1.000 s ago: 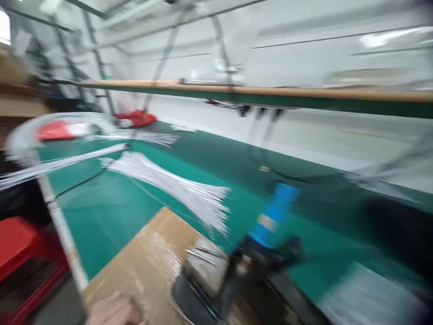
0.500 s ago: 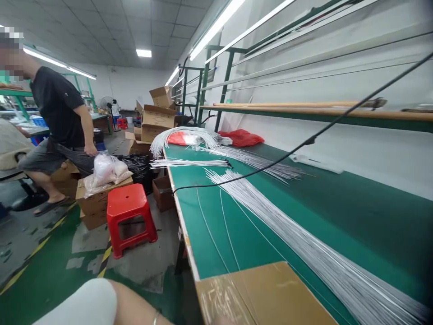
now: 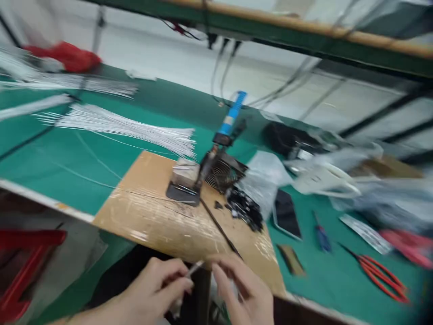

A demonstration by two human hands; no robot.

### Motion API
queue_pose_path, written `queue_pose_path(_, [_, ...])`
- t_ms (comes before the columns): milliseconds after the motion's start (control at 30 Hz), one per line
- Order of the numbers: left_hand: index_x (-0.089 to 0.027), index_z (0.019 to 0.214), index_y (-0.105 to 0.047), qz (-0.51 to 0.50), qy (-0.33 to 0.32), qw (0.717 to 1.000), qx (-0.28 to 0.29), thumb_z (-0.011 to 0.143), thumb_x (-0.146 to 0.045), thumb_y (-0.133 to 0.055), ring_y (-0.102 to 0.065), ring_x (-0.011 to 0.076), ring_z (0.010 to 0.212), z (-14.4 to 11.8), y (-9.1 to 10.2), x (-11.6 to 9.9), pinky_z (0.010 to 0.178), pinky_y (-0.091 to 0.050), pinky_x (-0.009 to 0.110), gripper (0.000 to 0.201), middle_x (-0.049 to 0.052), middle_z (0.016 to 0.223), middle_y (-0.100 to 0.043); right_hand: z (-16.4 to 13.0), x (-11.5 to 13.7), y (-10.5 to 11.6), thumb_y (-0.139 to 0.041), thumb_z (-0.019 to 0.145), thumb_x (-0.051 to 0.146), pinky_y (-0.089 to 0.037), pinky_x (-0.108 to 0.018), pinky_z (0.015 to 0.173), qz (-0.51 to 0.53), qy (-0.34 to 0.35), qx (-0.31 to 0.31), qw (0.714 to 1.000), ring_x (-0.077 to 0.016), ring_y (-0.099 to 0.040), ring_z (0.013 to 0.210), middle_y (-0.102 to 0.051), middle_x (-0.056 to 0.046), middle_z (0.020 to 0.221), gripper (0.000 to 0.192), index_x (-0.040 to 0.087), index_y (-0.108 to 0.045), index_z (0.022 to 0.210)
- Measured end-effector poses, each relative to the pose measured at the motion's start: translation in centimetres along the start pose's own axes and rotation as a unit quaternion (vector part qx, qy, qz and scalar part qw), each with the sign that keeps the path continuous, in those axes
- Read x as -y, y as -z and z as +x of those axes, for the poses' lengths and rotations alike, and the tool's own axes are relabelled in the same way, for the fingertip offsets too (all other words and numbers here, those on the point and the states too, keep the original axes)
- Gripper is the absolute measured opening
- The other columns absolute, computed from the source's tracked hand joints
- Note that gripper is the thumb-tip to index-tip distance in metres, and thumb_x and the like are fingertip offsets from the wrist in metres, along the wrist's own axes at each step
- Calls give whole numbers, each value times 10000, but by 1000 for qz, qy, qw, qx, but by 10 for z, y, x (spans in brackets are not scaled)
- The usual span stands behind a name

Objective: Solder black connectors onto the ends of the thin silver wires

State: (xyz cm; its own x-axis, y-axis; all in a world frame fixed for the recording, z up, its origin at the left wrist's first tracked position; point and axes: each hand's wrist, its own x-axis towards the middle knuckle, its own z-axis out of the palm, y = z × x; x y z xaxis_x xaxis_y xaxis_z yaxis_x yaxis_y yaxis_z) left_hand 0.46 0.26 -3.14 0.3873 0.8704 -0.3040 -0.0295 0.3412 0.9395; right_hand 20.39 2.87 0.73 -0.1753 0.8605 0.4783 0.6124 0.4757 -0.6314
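At the near edge of the table, my left hand [image 3: 165,289] pinches a short, thin whitish piece [image 3: 195,268] between thumb and fingers; blur hides its exact kind. Close by on the right, my right hand [image 3: 243,289] is curled with its fingertips beside the free end of that piece. What those fingers hold, if anything, cannot be made out. Beyond both hands lies a brown cardboard sheet [image 3: 152,221]. A blue-handled soldering iron [image 3: 233,115] stands upright on it in a dark holder [image 3: 184,194], and a heap of small black parts [image 3: 245,207] is beside a clear plastic bag [image 3: 267,176].
White wires [image 3: 131,128] spread over the green table [image 3: 67,149] at left. On the right lie a phone [image 3: 287,214], a blue-handled tool [image 3: 323,237], red-handled scissors [image 3: 382,275] and plastic bags [image 3: 399,207]. A red stool [image 3: 30,253] stands lower left; a shelf [image 3: 304,40] runs above.
My view has swung right, from the aisle and the far end of the table to the soldering iron. Both hands now show together at the table edge, with a whitish piece in the left.
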Motion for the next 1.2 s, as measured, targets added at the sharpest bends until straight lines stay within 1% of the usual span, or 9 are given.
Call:
queue_pose_path(67, [-175,783,-601,-27,43,999,-3,892,-762,-591,-292,64,404,-9,13,-3,402,-215,215,597,-70,531,-427,2,-20,11,-625,1017,310,-539,-245,601,-102,-13,-22,994,-138,-636,622,-681,2,791,131,201,-694,1040])
queue_pose_path(133, [-163,792,-610,-40,95,995,-15,856,-782,-624,-281,58,423,-16,21,-7,403,-189,204,623,-71,550,-419,8,-40,21,-631,1002,372,-549,-310,675,-198,-2,-19,980,-197,-667,721,-696,-43,825,192,191,-684,1036])
queue_pose_path(300, [-145,780,-626,-77,131,988,-12,834,-767,-665,-271,45,419,-20,21,-11,395,-186,199,626,-59,562,-452,7,-61,28,-576,996,355,-529,-324,672,-209,-24,63,976,-217,-677,717,-677,-37,780,187,232,-595,855])
queue_pose_path(467, [-133,794,-652,-94,155,983,-9,840,-728,-681,-302,53,435,-12,19,-10,393,-216,197,597,-49,577,-472,-4,-42,42,-482,1027,299,-521,-284,581,-210,-68,115,968,-191,-690,649,-687,-29,798,117,241,-555,957])
queue_pose_path(667, [-148,814,-631,-111,153,982,7,948,-620,-610,-291,50,388,-11,21,-6,423,-206,213,492,-95,485,-371,-20,-17,47,-466,1066,305,-430,-254,455,-180,-92,150,968,-136,-542,444,-531,42,589,321,263,-478,748])
queue_pose_path(767, [-179,717,-505,-112,166,980,14,1005,-560,-553,-329,40,367,-14,20,-5,425,-199,216,480,-90,495,-384,-41,-5,37,-544,1034,199,-539,-232,608,-107,-100,111,983,-149,-678,653,-670,-17,796,109,237,-646,1019])
queue_pose_path(833, [-187,691,-464,-111,174,978,15,1023,-546,-526,-342,38,366,-16,20,-7,421,-199,216,493,-84,502,-392,-56,4,24,-578,1007,130,-565,-231,678,-69,-94,87,989,-153,-700,737,-689,-37,860,165,224,-661,1115])
queue_pose_path(1033, [-195,669,-455,-115,184,976,12,1011,-587,-530,-331,45,353,-18,19,-11,383,-170,215,526,-74,497,-411,-81,18,-14,-545,1042,156,-550,-255,613,-170,-25,67,983,-172,-744,722,-745,-71,853,146,164,-678,1102])
queue_pose_path(1200, [-196,667,-459,-120,187,975,17,998,-586,-556,-335,38,338,-17,20,-10,368,-174,207,521,-77,493,-414,-79,23,-14,-593,1009,120,-561,-263,606,-161,-17,62,985,-177,-738,684,-757,-75,834,159,156,-687,1132])
